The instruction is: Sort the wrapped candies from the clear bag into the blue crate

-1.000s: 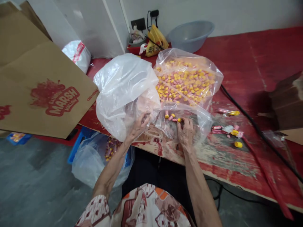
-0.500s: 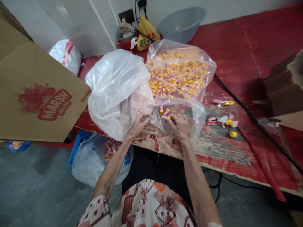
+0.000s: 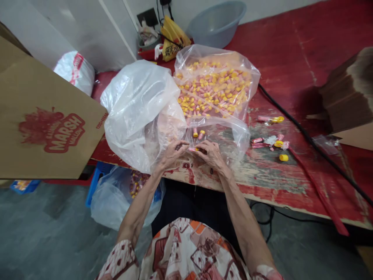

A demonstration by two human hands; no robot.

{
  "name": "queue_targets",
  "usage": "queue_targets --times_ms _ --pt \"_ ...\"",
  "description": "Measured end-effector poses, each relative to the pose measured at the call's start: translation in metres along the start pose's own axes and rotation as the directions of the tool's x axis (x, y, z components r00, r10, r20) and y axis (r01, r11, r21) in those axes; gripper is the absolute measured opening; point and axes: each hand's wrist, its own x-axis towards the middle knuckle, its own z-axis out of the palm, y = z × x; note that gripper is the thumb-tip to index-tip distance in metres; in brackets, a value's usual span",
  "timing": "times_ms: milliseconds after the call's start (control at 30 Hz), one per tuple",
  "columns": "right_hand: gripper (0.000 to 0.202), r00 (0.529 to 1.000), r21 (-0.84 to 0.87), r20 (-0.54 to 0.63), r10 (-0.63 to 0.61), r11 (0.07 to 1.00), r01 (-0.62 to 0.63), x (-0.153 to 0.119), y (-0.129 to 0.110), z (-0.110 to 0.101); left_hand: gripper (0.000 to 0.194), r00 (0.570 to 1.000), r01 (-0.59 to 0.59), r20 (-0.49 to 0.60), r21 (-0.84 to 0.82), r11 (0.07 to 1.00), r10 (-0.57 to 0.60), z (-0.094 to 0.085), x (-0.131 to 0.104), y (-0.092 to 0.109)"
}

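My right hand (image 3: 212, 154) pinches a small pink tube with a yellow cap (image 3: 192, 149) near the table's front edge. The tube's pink end points toward my left hand (image 3: 171, 154). That hand's fingers are curled together close to it, and what they hold, if anything, is hidden. Just beyond my hands, two more capped tubes (image 3: 201, 134) lie at the mouth of a clear plastic bag (image 3: 241, 134). Many such tubes (image 3: 215, 91) fill the bag behind. A large whitish plastic bag (image 3: 136, 97) bulges beside my left hand.
A cardboard carton (image 3: 55, 155) stands at left, a brown box (image 3: 346, 97) at right. Loose tube pieces (image 3: 258, 140), a yellow cap (image 3: 283, 157), a black cable (image 3: 294, 122) and a red strip (image 3: 320, 194) lie on the right. A grey basin (image 3: 217, 25) sits behind.
My right hand has moved left and slightly down with the capped tube, bringing it close to my left hand. The whole view has shifted slightly.
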Motion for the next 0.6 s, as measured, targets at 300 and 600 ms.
queue_targets --times_ms 300,600 --pt "0.032 0.843 0.218 -0.488 0.226 0.967 -0.133 -0.001 0.02 -0.02 0.018 0.951 -0.302 0.212 0.477 0.825 0.226 0.032 0.019 0.034" --pt "0.03 0.75 0.289 -0.574 0.33 0.938 -0.192 0.004 0.024 -0.012 0.018 0.962 -0.225 0.23 0.376 0.899 0.145 0.031 0.038 0.032"
